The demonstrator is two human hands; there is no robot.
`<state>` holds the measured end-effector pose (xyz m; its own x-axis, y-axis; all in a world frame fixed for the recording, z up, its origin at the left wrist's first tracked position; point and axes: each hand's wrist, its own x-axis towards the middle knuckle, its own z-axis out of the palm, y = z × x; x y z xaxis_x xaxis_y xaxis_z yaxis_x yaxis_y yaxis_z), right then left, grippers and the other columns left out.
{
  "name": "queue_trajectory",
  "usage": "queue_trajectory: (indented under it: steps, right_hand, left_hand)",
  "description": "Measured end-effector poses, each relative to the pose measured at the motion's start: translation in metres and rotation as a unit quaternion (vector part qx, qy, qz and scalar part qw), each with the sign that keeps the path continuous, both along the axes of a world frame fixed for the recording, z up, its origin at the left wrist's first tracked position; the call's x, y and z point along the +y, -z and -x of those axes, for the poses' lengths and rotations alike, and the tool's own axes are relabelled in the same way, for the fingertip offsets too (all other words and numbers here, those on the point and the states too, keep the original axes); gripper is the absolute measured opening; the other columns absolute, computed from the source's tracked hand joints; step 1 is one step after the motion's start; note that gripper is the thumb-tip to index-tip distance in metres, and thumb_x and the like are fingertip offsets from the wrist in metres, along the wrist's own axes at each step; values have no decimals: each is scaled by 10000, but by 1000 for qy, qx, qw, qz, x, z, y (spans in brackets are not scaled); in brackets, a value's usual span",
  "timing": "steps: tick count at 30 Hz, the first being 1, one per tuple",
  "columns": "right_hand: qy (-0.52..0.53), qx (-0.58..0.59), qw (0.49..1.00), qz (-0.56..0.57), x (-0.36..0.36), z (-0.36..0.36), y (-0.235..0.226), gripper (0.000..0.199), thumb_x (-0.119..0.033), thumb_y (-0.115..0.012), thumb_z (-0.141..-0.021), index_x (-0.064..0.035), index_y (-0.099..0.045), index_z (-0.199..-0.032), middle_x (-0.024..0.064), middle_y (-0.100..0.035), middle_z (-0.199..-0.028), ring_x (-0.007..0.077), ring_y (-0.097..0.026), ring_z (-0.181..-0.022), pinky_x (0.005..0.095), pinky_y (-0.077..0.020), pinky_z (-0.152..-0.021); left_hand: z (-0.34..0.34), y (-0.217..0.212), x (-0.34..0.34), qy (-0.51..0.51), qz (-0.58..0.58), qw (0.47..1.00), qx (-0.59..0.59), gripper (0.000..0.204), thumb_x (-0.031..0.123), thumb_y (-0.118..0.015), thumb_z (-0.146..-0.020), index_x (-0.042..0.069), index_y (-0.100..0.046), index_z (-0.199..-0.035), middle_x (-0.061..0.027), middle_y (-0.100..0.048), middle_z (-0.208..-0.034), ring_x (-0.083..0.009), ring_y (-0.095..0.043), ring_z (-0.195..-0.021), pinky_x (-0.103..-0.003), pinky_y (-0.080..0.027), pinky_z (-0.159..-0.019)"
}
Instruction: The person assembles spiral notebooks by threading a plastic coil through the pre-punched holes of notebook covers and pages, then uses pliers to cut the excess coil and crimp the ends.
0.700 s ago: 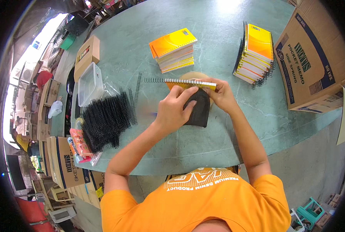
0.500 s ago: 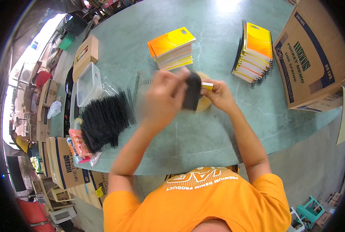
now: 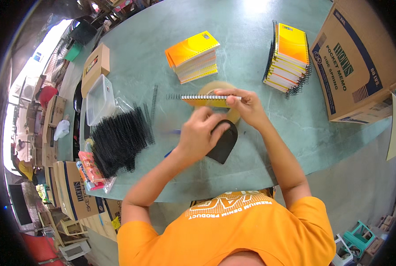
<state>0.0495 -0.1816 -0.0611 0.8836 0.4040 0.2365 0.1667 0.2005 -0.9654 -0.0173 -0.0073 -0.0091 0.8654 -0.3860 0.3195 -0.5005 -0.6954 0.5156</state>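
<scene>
My right hand pinches a small notebook edge-on, its spine side facing up. A black spiral coil runs along that spine and sticks out past its left end. Below the notebook, my left hand is curled, slightly blurred, with the thumb over a flat black pad with a rounded end. Blurred blue bits show beside the left wrist; I cannot make out what they belong to. Behind the notebook lies a pale yellow ring-shaped roll, partly hidden.
Many loose black coils lie heaped at left, near a clear plastic box and a cardboard box. One stack of notebooks stands at the back, another with coils further right. A large carton stands at the right edge.
My left hand and the black pad have moved down toward me, away from the notebook. The notebook has swung out leftward, showing its coiled spine.
</scene>
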Motion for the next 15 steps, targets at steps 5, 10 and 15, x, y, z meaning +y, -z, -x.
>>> queue_trajectory:
  steps: [5,10,15]
  right_hand:
    - [19,-46,996,-69,-2,6,-13,224,-50,-570,-867,7,-616,-1079,87,-613,-1136,154,-554,-1058,296,-424,-936]
    - [45,-14,999,-2,-7,10,-7,277,-2,-548,-858,0,-582,-1133,81,-628,-1104,135,-563,-1029,278,-431,-914]
    - [110,-46,993,-18,-9,13,0,214,-49,-574,-869,1,-603,-1074,63,-643,-1056,109,-573,-976,258,-450,-856]
  left_hand:
    - [-35,-29,4,-7,-85,972,-219,206,173,-675,-777,67,-633,-949,-103,-563,-918,-256,-540,-859,-357,-435,-722]
    - [-52,-27,4,19,-131,982,-131,206,205,-631,-807,54,-610,-946,-94,-576,-918,-280,-535,-889,-385,-408,-768]
    - [-54,-28,-6,51,-95,988,-110,227,162,-650,-781,56,-570,-965,-116,-565,-865,-310,-535,-888,-407,-418,-752]
